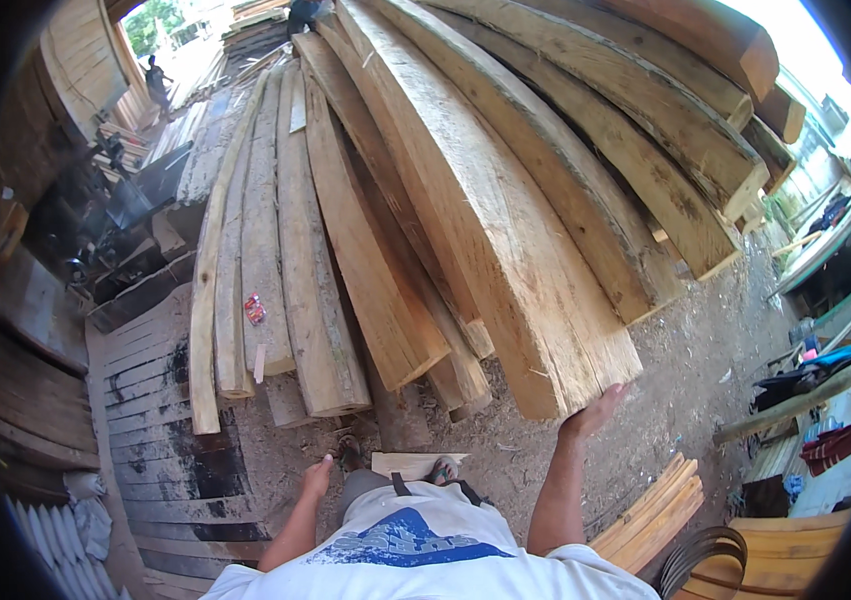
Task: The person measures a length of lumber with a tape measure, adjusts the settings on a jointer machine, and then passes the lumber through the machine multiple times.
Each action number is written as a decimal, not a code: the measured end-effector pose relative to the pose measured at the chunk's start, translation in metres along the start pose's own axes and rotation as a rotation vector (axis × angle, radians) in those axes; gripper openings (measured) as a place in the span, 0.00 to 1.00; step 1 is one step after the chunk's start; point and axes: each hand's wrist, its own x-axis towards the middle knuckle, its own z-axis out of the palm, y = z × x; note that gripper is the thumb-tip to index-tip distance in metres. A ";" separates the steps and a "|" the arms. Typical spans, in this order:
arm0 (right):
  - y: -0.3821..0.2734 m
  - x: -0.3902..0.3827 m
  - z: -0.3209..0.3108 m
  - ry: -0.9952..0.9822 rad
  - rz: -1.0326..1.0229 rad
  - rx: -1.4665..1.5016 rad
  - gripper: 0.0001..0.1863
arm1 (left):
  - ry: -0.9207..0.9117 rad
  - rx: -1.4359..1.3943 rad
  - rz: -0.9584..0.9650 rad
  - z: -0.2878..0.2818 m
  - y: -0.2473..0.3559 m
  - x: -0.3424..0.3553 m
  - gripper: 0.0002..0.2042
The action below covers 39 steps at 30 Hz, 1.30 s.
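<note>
My right hand lies against the near end of a thick, pale wooden beam. Its fingers look stretched along the lower edge of the end face, not wrapped round it. Away from the wood, my left hand hangs low beside my body, its fingers curled and nothing visible in them. To the left of the thick beam lie a narrower squared beam and several rough, greyish beams. More beams are stacked to the right, their near ends uneven.
A small red wrapper rests on the left beams. Dark machinery and a slatted floor are at left. Cut planks and a coiled metal band lie at lower right. A person stands far back.
</note>
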 end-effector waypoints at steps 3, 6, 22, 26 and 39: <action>0.008 0.031 -0.021 0.062 0.049 -0.055 0.34 | -0.049 0.081 0.018 0.009 0.050 -0.016 0.29; 0.000 0.076 -0.030 0.156 0.167 -0.031 0.37 | -0.047 -0.121 0.186 0.013 0.064 -0.011 0.28; -0.024 0.161 -0.020 0.032 0.356 0.077 0.50 | -0.398 -0.430 0.823 0.031 0.333 -0.074 0.36; -0.078 0.196 0.018 0.085 0.201 0.076 0.52 | -0.583 -0.528 0.829 0.035 0.351 -0.087 0.38; -0.122 0.130 0.089 0.022 -0.176 0.328 0.52 | -0.560 -0.621 0.565 -0.011 0.324 -0.034 0.45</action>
